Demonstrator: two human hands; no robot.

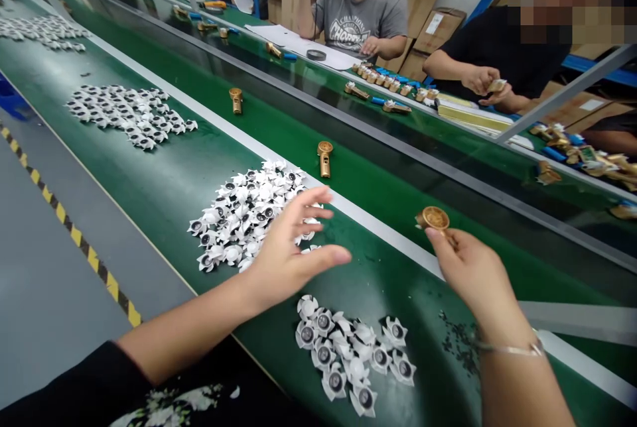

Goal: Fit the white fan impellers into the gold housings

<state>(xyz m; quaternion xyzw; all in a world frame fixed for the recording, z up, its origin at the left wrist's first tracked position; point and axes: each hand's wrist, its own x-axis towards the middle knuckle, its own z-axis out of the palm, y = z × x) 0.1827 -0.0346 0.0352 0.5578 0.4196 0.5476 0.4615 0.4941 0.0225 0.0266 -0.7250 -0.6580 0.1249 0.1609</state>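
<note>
My left hand (293, 248) is open, fingers spread, above the right edge of a large pile of white finned parts (239, 215) with dark centres. Nothing is in it. In my right hand (468, 261) is a gold-coloured part with a round head (434, 218), pinched between thumb and fingers over the white strip's far edge. A smaller group of white finned parts (355, 354) lies on the green surface below and between my hands. Two more gold parts (325, 159) (235, 101) rest on the green belt beyond the white strip.
Further white piles (129, 112) lie to the left along the green table (164, 182). Past a metal rail (348, 105), people sit at a far bench with gold and blue parts. One person's hand holds a tool up. Black crumbs (458, 341) lie near my right wrist.
</note>
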